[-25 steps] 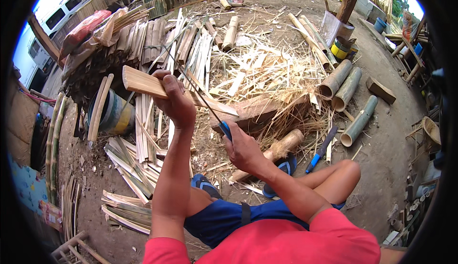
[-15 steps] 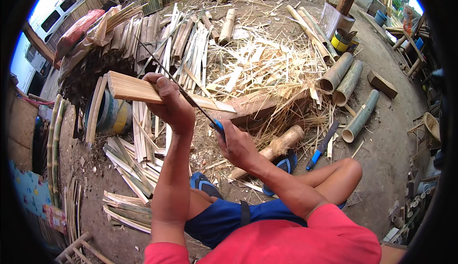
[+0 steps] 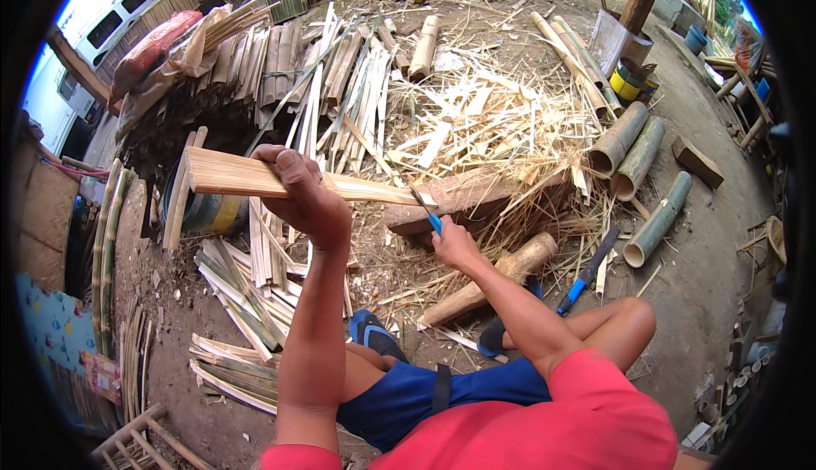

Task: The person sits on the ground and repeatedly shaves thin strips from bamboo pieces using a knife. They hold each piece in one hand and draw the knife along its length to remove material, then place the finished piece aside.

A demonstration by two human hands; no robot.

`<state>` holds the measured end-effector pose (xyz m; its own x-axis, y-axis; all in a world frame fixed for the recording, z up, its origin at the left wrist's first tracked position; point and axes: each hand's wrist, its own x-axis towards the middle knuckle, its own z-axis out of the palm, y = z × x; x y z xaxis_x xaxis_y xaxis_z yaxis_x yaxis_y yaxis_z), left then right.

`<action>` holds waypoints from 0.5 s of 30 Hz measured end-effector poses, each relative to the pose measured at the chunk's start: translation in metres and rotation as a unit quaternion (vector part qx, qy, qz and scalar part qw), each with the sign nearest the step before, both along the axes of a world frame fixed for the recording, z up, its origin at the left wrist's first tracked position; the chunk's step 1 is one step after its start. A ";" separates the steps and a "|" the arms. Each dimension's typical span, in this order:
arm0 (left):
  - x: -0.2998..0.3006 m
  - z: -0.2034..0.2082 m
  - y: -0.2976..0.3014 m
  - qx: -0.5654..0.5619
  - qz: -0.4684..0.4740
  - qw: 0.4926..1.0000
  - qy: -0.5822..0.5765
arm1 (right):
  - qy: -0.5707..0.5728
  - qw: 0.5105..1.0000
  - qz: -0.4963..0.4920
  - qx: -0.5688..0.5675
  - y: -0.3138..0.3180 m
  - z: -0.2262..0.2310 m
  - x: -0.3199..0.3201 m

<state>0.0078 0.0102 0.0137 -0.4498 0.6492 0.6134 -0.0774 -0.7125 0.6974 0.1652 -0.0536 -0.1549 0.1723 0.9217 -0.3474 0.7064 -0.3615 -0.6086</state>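
My left hand (image 3: 310,202) is wrapped around a pale bundle of thin bamboo strips (image 3: 229,172), held roughly level. Its narrow right end reaches over a thick wooden block (image 3: 459,202). In my right hand (image 3: 457,246) is a blue-handled knife (image 3: 436,222). The thin blade points up and to the left, crossing the strips close to their right end. Whether the edge touches them, I cannot tell. A second blue-handled blade (image 3: 588,273) lies on the ground to the right of my right forearm.
Shavings (image 3: 484,117) heap up behind the block. A short log (image 3: 493,279) lies between my feet. Cut bamboo tubes (image 3: 650,219) rest at the right. Split slats (image 3: 242,300) lie at the left, near a stack of bamboo pieces (image 3: 246,70).
My right hand has moved right and forward with the knife, from beside my left hand to the far end of the strips. My left hand keeps its hold.
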 end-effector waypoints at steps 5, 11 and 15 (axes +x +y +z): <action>-0.003 0.003 0.011 -0.012 0.010 0.999 -0.028 | 0.135 0.967 0.107 0.187 -0.004 -0.009 -0.014; -0.003 -0.001 0.005 -0.008 0.003 1.000 -0.004 | -0.029 0.998 -0.043 -0.027 0.016 -0.076 0.020; -0.009 0.001 0.015 0.011 0.018 1.000 -0.020 | 0.081 0.997 -0.013 0.009 0.017 -0.114 0.022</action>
<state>-0.0007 0.0247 0.0148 -0.4977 0.6185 0.6081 -0.0795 -0.7307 0.6781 0.1870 -0.0364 -0.2690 0.1400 0.9243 -0.3551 0.5894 -0.3660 -0.7202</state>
